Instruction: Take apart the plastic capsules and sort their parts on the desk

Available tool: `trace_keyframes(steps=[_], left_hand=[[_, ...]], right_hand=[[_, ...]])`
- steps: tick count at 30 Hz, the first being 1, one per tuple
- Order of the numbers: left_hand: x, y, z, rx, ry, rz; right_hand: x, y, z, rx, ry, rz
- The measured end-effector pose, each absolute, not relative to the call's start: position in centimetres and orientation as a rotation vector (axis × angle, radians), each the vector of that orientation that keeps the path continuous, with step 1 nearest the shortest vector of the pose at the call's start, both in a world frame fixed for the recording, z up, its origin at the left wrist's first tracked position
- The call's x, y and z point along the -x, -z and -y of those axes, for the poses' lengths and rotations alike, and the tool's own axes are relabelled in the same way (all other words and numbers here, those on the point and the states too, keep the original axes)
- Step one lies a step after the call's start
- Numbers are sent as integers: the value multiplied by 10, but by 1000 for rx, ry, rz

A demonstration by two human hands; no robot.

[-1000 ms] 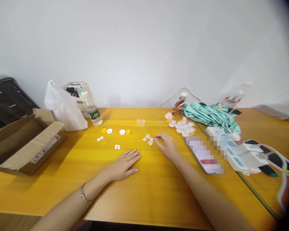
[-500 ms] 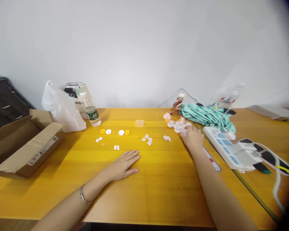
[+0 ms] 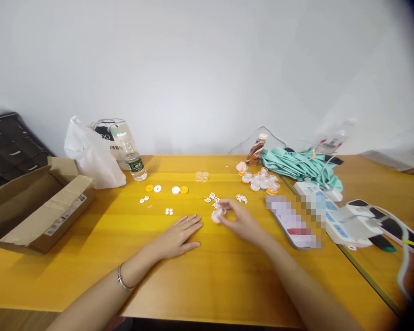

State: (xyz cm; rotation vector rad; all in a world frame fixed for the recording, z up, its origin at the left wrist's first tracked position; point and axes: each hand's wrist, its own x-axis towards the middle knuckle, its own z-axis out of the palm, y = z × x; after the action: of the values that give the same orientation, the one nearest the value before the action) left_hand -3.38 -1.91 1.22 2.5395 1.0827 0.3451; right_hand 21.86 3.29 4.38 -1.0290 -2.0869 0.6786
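Note:
Between the thumb and fingers of my right hand (image 3: 239,220) is a small clear round container (image 3: 218,215) with a whitish base, held over the middle of the table. Just behind it are white spoked plastic pieces (image 3: 211,196), partly hidden by my fingers. My left hand (image 3: 182,236) lies flat, fingers spread, on the wooden table (image 3: 207,285). Small white discs (image 3: 169,211) sit beyond its fingertips. Farther back lie white rings (image 3: 175,190), yellow rings (image 3: 184,190) and two clear cylinders (image 3: 202,176). A cluster of similar clear containers (image 3: 263,179) stands at the back right.
At left are an open cardboard box (image 3: 62,216), a white plastic bag (image 3: 93,156) and a water bottle (image 3: 135,161). To the right are a phone (image 3: 290,223), a power strip (image 3: 326,216), a brown bottle (image 3: 256,151) and a folded teal umbrella (image 3: 296,164). More white pieces (image 3: 241,198) lie nearby.
My right hand has moved left and nearer from the cluster, carrying one clear container to the middle. The phone it partly covered now shows. My left hand has stayed flat.

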Motion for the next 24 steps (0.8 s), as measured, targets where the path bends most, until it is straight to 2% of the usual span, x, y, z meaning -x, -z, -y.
trace_keyframes(steps=[5,15,24], left_hand=[[34,-10,20,-2488,-435,-1080],[30,-21,21,-2339,-638,-1028],[17,-16,24,-2250,-919,-915]], right_hand=[[-189,-25,-4,931,-853,2167],[-183,-4,-6,880,-944,2132],[-182,-2,-4,860,-803,2272]])
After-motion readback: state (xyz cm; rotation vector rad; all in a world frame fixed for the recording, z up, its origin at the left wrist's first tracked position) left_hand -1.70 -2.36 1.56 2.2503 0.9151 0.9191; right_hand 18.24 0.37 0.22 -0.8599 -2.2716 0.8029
